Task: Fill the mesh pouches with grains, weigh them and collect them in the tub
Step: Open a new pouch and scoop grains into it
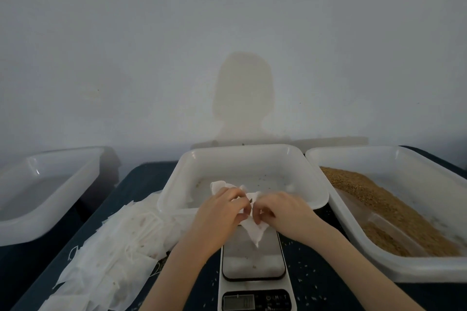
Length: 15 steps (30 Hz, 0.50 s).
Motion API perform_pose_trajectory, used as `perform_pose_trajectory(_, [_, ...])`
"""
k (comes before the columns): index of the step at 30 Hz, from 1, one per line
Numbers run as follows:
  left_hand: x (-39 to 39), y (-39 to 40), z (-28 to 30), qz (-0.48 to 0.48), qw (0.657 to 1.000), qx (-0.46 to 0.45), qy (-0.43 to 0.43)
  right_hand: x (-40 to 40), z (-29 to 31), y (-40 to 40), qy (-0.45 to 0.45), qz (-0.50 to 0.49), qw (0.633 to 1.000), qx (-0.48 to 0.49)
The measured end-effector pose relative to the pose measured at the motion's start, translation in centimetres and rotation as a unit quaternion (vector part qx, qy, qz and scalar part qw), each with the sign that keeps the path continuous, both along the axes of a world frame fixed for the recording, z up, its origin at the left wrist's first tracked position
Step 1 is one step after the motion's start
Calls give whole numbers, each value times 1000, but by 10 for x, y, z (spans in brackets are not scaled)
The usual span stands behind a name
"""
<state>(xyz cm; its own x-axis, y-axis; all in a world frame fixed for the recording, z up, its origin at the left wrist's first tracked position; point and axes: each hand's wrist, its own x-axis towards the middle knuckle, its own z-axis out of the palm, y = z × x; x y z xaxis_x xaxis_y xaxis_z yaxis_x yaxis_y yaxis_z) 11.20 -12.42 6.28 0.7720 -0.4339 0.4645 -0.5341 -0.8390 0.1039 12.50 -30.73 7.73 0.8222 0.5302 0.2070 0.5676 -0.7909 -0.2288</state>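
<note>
While pinched: pouch (255, 231) btwn hands (250, 211).

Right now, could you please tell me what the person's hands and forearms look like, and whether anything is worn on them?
Both the left hand and the right hand are bare: no gloves, and no rings, watch or bracelets that I can make out. Both forearms are bare as far as the bottom edge of the head view, so no sleeves show. The nails look short and unpainted, though the picture is soft.

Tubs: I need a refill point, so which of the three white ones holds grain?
The right tub, beside the right hand: brown grain fills it. The middle tub and left tub show no such heap.
</note>
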Motion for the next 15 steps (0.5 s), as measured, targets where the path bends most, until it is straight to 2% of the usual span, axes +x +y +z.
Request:
perform_pose_trajectory(4, [-2, -1, -1, -11, 1000, 12, 16, 0, -1, -2, 7, -10, 1000, -1])
perform_pose_trajectory(7, [-4, -1, 3, -15, 999, -14, 46, 0, -3, -3, 30, 7, 999, 11])
perform_pose_trajectory(11, [-8, -4, 11, -30, 995, -53, 77, 1, -6, -4, 20, 17, 998, -56])
perform_pose_trajectory(15, [-10, -8, 14, -22, 993, -77, 82, 0, -3, -7, 63, 19, 998, -15])
